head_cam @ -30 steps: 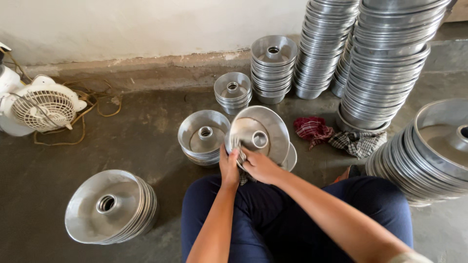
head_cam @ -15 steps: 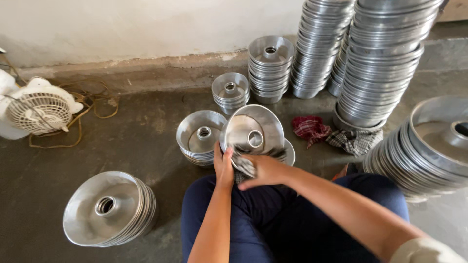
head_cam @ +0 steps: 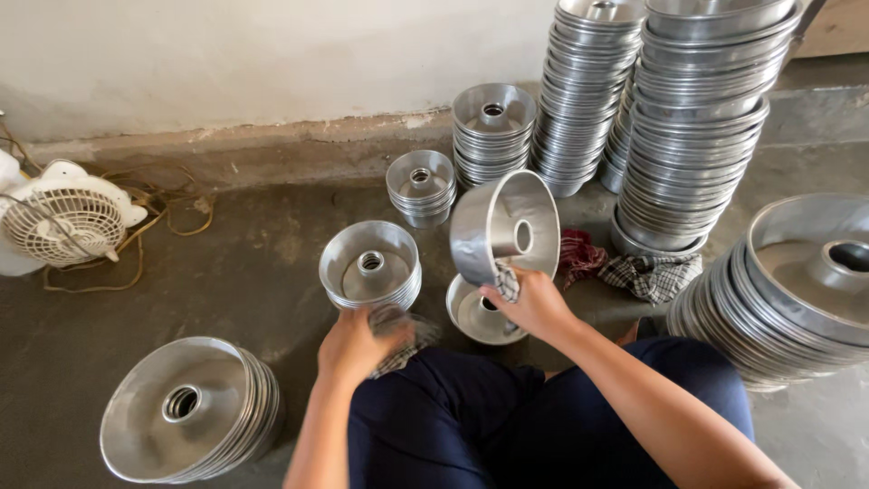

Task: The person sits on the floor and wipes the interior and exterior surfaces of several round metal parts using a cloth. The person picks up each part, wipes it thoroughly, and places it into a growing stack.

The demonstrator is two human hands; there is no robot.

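Observation:
My right hand (head_cam: pixel 534 306) grips the lower rim of a shiny metal ring-shaped cake pan (head_cam: pixel 502 226), which stands tilted on edge with its open side to the right; a bit of checked cloth is pinched under the fingers. A second pan (head_cam: pixel 472 317) lies flat on the floor just below it. My left hand (head_cam: pixel 355 342) rests over my knee, closed on a checked rag (head_cam: pixel 405 342). Just beyond the left hand sits a small stack of ring pans (head_cam: pixel 369 268).
Tall stacks of pans (head_cam: pixel 697 136) stand at the back right, shorter stacks (head_cam: pixel 493 131) by the wall. Leaning stacks lie at the right (head_cam: pixel 797 290) and front left (head_cam: pixel 186 421). A white fan (head_cam: pixel 63 217) with cords sits left. Rags (head_cam: pixel 647 272) lie on the concrete floor.
The right hand has lifted the pan and turned it on edge. The left hand has come off the pan and drawn back to the knee with the rag.

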